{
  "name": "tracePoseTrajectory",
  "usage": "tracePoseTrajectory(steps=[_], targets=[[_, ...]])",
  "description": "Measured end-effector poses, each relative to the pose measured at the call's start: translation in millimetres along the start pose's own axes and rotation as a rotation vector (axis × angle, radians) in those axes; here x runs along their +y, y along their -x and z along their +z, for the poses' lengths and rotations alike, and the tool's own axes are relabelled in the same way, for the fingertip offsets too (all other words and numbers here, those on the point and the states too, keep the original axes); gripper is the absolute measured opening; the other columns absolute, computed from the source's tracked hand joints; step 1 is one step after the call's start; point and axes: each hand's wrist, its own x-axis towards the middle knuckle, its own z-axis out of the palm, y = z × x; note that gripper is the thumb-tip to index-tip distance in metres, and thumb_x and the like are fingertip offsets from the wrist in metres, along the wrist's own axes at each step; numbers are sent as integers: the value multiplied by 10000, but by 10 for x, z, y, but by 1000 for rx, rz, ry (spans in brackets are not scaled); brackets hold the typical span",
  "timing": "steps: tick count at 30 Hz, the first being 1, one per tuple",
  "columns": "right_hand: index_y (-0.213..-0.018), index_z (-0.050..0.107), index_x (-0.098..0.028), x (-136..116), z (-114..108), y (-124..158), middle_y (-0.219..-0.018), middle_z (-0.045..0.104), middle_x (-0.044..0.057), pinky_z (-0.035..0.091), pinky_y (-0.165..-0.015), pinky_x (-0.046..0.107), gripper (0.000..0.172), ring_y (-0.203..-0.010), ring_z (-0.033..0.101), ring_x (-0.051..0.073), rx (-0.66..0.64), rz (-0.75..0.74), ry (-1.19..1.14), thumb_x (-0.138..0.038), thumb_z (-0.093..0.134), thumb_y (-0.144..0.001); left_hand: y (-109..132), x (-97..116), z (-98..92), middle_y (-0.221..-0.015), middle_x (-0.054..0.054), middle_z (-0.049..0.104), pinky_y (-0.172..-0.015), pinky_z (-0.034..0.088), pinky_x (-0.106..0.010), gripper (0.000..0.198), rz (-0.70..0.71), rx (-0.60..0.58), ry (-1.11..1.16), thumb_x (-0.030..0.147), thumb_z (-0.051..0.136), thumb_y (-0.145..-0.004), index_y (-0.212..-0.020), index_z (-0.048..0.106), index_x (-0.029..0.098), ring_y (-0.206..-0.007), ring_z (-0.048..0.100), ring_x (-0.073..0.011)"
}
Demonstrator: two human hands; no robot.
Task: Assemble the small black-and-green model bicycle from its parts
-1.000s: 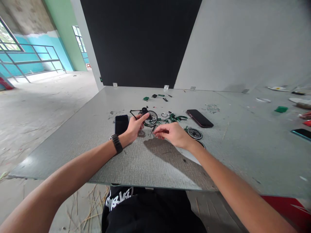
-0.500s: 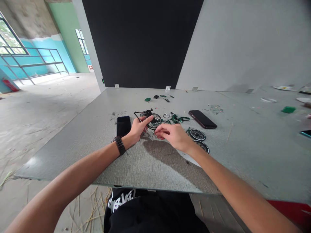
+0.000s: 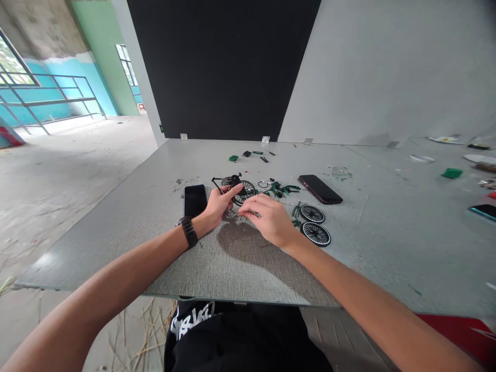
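Observation:
My left hand (image 3: 219,206) is closed on a black model bicycle (image 3: 245,193), thumb on top near the spoked wheel. The bicycle is held just above the table, partly covered by the fingers. Close on its right, my right hand (image 3: 268,217) is pinched at the near side of that wheel. A small shiny piece shows by its fingertips, too small to name. Dark green bicycle parts (image 3: 278,189) lie behind my right hand. Two loose spoked wheels, one farther (image 3: 312,213) and one nearer (image 3: 316,234), lie to its right, with small green pieces beside them.
A dark phone (image 3: 196,200) lies left of my left hand, another phone (image 3: 320,189) at the right. Small green and black parts (image 3: 247,154) lie toward the black panel (image 3: 225,67). Farther right are a green piece (image 3: 452,173) and a phone with a blue edge (image 3: 484,211).
My right hand has moved slightly left, closer to the bicycle in my left hand. More of the loose wheels now shows. My left hand keeps its hold.

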Motion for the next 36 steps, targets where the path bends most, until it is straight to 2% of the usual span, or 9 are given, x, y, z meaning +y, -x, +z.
tracePoseTrajectory(steps=[5,10,13,18,21,27,36], targets=[[-905,724,-205,6,29,13,-881,747,32,534,-759,302,114,-808,683,166,-7,34,-21,-166,625,-948,4,6,4,-520,56,438,-413,257,-231,429,-10,15,-15,519,803,-730,-641,554,182,-430,396,-61],[-996,734,-227,10,60,39,-960,774,31,562,-819,314,161,-880,721,176,-25,44,5,-166,587,-971,-17,-23,-1,-533,55,431,-437,295,-231,425,9,5,10,502,805,-735,-627,552,177,-446,397,-60],[-1034,733,-213,-14,61,35,-995,759,60,567,-841,330,196,-912,706,189,-20,-8,79,-185,542,-1000,-25,-27,-6,-546,51,441,-444,295,-234,422,4,12,11,509,807,-730,-636,567,174,-456,394,-61],[-986,735,-193,-47,50,12,-929,721,84,547,-825,359,200,-905,632,221,29,-93,322,-191,535,-1002,6,9,10,-555,59,431,-452,287,-238,417,-20,10,58,521,819,-711,-674,591,174,-467,376,-63],[-1006,725,-185,-42,56,18,-923,721,88,533,-816,356,226,-886,626,220,5,-125,407,-165,500,-1009,44,36,40,-553,70,408,-448,275,-238,423,-62,10,103,517,837,-688,-686,587,176,-464,356,-59],[-900,707,-180,-59,93,38,-830,706,68,497,-756,334,267,-805,628,206,2,-206,614,-122,466,-999,91,84,97,-532,79,394,-442,275,-230,439,-158,22,158,501,855,-672,-680,557,178,-458,356,-57],[-842,672,-200,-94,140,44,-789,689,55,460,-726,339,273,-761,605,197,15,-216,660,-96,459,-978,118,137,114,-511,83,392,-423,243,-233,442,-218,70,201,473,869,-663,-660,533,186,-446,353,-61]])
